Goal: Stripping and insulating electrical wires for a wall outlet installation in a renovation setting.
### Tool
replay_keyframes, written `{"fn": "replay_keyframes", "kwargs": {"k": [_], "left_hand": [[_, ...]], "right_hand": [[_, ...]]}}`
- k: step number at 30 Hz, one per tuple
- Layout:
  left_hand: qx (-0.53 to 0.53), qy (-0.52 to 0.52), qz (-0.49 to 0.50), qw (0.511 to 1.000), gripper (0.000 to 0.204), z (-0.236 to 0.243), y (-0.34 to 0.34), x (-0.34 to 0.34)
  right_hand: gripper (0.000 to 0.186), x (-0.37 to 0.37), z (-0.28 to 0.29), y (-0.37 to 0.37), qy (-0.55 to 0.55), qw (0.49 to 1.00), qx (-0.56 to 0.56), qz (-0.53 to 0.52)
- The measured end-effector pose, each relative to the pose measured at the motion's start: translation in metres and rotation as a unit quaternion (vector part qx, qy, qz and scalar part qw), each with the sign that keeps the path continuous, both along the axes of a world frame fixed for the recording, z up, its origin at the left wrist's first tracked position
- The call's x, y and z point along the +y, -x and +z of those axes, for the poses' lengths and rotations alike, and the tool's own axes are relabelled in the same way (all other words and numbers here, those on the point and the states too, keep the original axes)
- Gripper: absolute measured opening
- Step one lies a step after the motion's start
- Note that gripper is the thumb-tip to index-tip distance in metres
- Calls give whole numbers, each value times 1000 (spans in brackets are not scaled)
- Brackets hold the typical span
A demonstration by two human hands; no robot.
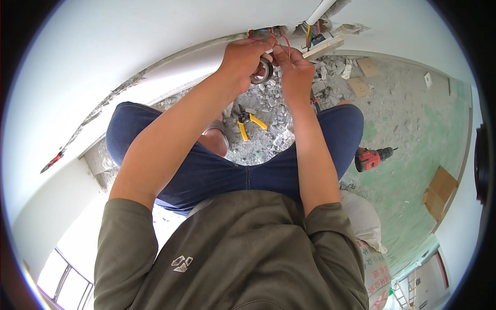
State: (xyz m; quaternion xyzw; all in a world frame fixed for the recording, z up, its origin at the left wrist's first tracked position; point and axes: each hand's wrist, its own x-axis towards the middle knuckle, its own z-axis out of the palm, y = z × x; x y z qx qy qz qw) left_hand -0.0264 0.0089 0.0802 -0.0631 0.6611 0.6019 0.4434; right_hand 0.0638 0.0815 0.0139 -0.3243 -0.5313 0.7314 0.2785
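My left hand (243, 64) is closed at the wall, with a dark roll of tape (265, 75) hanging in its fingers. My right hand (295, 77) is just to its right, fingertips pinched on a thin red wire (287, 40) that comes out of an opening in the wall. Both hands' fingertips nearly meet, and their exact grip is partly hidden. Farther right, yellow, green and other wires (309, 36) come from a white conduit (319, 11) above a pale strip (325, 46). Yellow-handled pliers (258, 121) lie in the rubble between my legs.
A red and black drill (368, 161) lies beside my right knee. Rubble and small board pieces (368, 67) cover the floor near the wall. Cardboard (439, 191) lies far right, a sack (364, 217) behind me. A red-handled tool (51, 162) is at the far left.
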Motion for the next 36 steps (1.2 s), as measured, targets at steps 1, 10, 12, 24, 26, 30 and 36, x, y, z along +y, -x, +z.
{"fn": "replay_keyframes", "kwargs": {"k": [1,10,12,24,26,30,36], "left_hand": [[0,-2,-4,1000,19,0,0,0],[-18,-4,3,1000,22,3,-2,0],[-15,3,6,1000,22,0,-2,2],[6,-9,-27,1000,23,-14,8,-7],[4,-13,-37,999,23,-13,12,-9],[-17,-15,-22,999,18,-23,10,-4],[-25,12,-13,1000,17,-19,8,0]], "right_hand": [[16,1,0,0,1,1000,0,1],[18,19,-16,-1,342,928,119,91],[25,21,-12,-8,340,930,69,119],[17,47,52,-230,-278,914,-288,-56],[16,33,11,-264,-266,907,-314,-89],[20,16,-74,-294,-230,893,-376,-87],[36,26,-166,-264,-372,840,-396,1]]}}
